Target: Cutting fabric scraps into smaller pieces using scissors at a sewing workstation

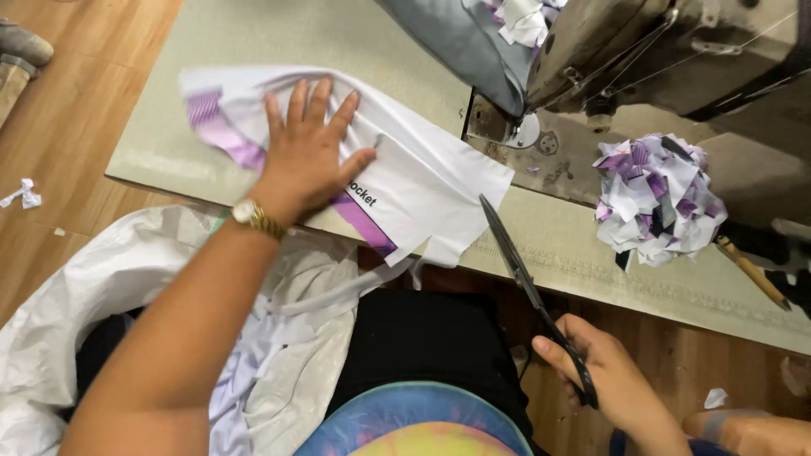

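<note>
White fabric piece [422, 181] with purple stripe lies flat at desk [338, 34] front edge. Left hand [308, 156] spread wide, pressing it down. Right hand [604, 380] closed round black scissors [528, 287], tips touching fabric edge. Scrap pile [655, 198] near sewing machine [659, 51].

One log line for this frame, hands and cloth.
left hand: flat on white cloth | right hand: holds scissors, blades at cloth edge | scrap pile: by sewing machine

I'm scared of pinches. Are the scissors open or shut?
Shut. The scissors show one dark blade line, tip by the white cloth, held in the right hand.
</note>
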